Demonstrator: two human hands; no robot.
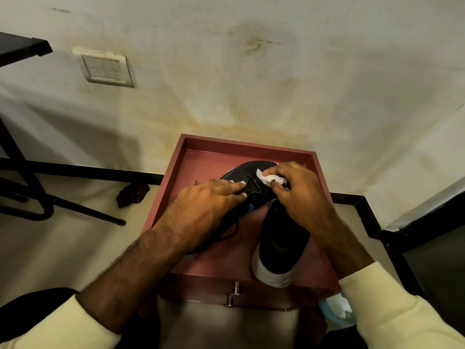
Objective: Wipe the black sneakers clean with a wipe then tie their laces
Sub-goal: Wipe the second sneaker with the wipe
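Two black sneakers lie in a red-brown tray point(198, 157). The far sneaker point(247, 172) lies across the tray with its toe to the right, its loose black lace point(226, 235) trailing down to the left. My left hand point(206, 205) lies over its middle, fingers straight and pressing down on it. My right hand point(299, 195) grips a crumpled white wipe point(268, 178) against the far sneaker's upper near the toe. The near sneaker point(279, 243) points toward me, showing its white sole end at the tray's front edge.
The tray sits on a red-brown cabinet with a metal latch point(235, 294) at its front. A pack with white wipes point(337, 308) shows below my right sleeve. A dark brown object point(132, 193) lies on the floor at left, near black metal furniture legs point(75, 207). A stained wall stands behind.
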